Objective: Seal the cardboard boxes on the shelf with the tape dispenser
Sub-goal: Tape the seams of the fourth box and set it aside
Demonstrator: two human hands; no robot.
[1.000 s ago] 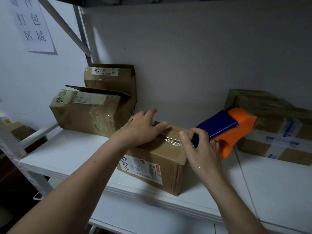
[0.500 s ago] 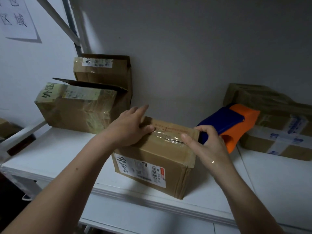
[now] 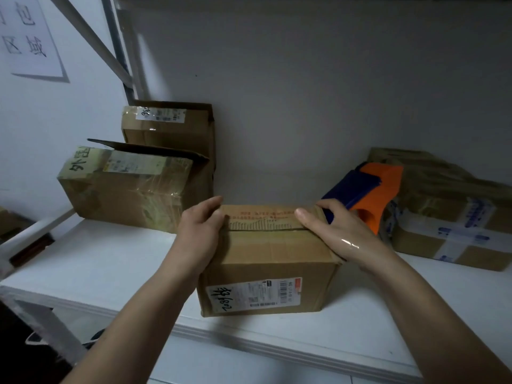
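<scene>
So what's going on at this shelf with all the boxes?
A person is sealing boxes on a white shelf. Their left hand presses on the left end of the middle cardboard box, while the right hand grips a blue-and-orange tape dispenser at the right end of its top seam. An open-flapped box waits at the back left, and a taped box sits on the right.

my left arm rises from the lower left of the frame; my left hand lies flat at centre, fingers straight and together, pointing up and right. my right arm enters from the lower right; my right hand curls its fingers round the tape dispenser, thumb stretched left.
</scene>
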